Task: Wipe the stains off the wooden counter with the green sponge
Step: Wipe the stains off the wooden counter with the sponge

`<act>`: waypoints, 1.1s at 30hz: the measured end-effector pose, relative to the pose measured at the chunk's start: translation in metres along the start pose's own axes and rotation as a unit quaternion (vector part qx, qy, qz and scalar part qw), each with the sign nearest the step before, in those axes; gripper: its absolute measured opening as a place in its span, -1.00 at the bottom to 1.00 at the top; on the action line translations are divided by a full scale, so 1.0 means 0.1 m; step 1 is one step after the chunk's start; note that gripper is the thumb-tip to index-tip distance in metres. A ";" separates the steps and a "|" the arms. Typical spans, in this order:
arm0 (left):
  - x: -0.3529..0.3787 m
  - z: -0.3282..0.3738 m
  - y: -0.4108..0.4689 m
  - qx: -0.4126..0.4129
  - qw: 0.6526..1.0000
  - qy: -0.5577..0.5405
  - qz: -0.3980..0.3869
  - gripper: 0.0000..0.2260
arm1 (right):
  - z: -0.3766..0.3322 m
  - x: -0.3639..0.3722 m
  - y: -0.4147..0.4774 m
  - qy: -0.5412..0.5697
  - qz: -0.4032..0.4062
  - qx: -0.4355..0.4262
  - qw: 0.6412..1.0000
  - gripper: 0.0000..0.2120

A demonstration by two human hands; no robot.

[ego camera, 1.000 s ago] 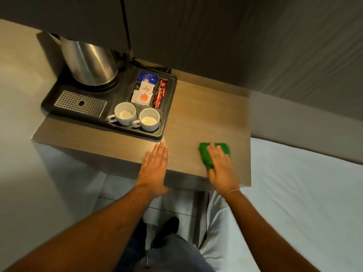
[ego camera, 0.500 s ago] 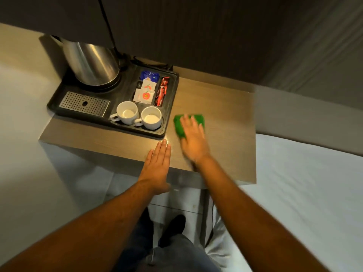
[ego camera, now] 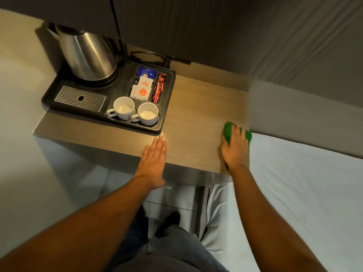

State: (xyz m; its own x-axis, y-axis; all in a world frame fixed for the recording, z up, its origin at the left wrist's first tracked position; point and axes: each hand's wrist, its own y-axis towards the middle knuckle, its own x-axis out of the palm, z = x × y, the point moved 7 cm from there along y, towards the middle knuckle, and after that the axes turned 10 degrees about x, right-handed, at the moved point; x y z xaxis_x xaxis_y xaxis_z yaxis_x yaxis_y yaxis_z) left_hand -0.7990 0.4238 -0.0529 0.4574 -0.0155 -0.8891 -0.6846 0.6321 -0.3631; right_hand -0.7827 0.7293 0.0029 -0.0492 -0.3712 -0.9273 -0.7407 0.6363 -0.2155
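Note:
The wooden counter (ego camera: 200, 114) spans the middle of the view. My right hand (ego camera: 234, 149) presses flat on the green sponge (ego camera: 228, 132) at the counter's right edge, near the bed; the hand covers most of the sponge and is motion-blurred. My left hand (ego camera: 154, 161) lies flat, fingers together, on the counter's front edge just below the tray corner, holding nothing. A small pale speckled patch (ego camera: 164, 135) shows on the wood at my left fingertips.
A black tray (ego camera: 167, 107) sits on the counter's left half with a steel kettle (ego camera: 86, 54), two white cups (ego camera: 135, 110), sachets (ego camera: 143, 87) and a drip grille (ego camera: 80, 98). A white bed (ego camera: 304, 183) adjoins the counter's right side. Dark wall panels rise behind.
My right hand slid the sponge from beside the tray, near the cups, across to the counter's right edge. The left hand stayed planted on the front edge.

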 end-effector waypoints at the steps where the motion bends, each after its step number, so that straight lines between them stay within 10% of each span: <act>1: 0.00 0.00 0.00 0.000 1.000 0.001 0.003 0.37 | -0.22 0.04 0.06 0.004 -0.005 -0.012 1.000 -0.39; 9: 0.01 -0.02 0.01 0.007 1.000 0.007 0.013 0.33 | -1.03 0.85 -1.07 -0.021 -0.104 -0.278 0.955 -0.23; 17: 0.04 -0.04 0.03 0.007 1.000 0.003 0.012 0.34 | 0.03 0.16 -0.27 0.002 -0.014 -0.045 0.999 -0.32; 25: -0.03 -0.02 0.08 0.010 0.999 0.023 -0.026 0.34 | -0.59 -0.33 1.35 0.022 -0.007 0.086 0.996 -0.40; 33: 0.00 0.01 0.07 0.001 0.998 0.034 -0.043 0.29 | -1.59 0.20 0.65 -0.020 -0.104 -0.136 0.985 -0.36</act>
State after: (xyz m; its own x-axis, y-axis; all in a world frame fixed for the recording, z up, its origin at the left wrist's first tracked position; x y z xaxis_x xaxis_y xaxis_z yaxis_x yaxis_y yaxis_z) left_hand -0.8032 0.4288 -0.0556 0.4752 -0.1227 -0.8713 -0.6426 0.6280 -0.4389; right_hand -0.9386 0.6562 0.0194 0.1444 -0.4436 -0.8845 -0.8848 0.3424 -0.3162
